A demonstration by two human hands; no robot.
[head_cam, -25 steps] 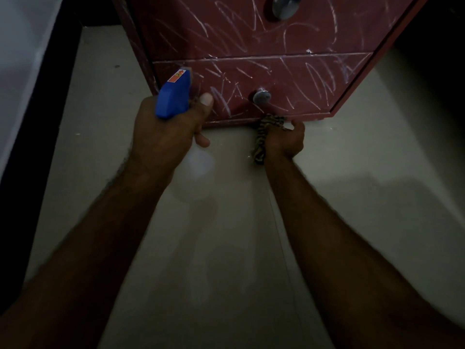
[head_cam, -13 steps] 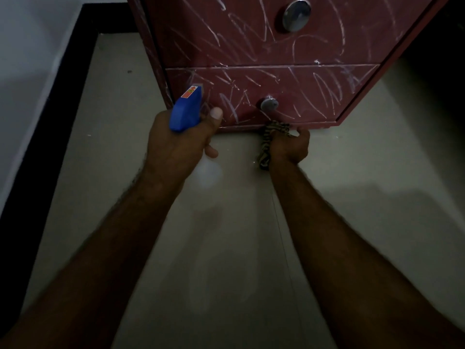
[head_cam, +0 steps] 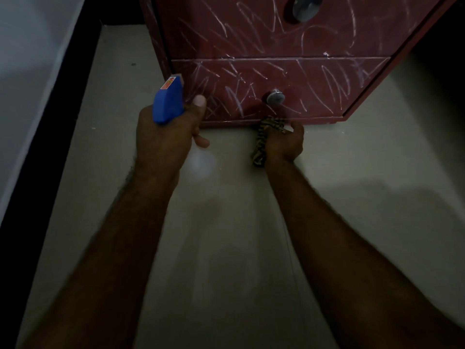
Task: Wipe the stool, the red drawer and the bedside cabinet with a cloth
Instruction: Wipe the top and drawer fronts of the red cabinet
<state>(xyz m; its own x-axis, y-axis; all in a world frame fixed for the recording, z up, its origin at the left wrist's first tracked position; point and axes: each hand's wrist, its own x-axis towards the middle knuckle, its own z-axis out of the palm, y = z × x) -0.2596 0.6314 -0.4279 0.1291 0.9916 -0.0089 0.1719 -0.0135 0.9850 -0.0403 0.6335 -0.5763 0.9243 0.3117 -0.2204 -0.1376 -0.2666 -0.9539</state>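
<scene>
Right hand [head_cam: 286,144] clutches cloth [head_cam: 259,149] at drawer [head_cam: 314,86] bottom edge; left hand [head_cam: 163,139] grips sprayer [head_cam: 167,104] (aimed at its front); wet the scribbles, then wipe firm overlapping strokes, around knob [head_cam: 276,97].

Really dim shot, murky all over with muddy colours. The pale floor [head_cam: 100,172] is the lightest part, with a soft hazy glow just below the left hand [head_cam: 166,137] and a broad darker shadow off to the right. The blue spray bottle [head_cam: 168,102] in that hand is the only colour that pops. White scratches on the drawer [head_cam: 314,86] and its knob [head_cam: 276,98] catch some light. The striped cloth [head_cam: 260,149] in the right hand [head_cam: 285,142] is barely readable. The forearms [head_cam: 352,260] go soft and smeary lower down, and straight lines splay outward near the edges.
</scene>
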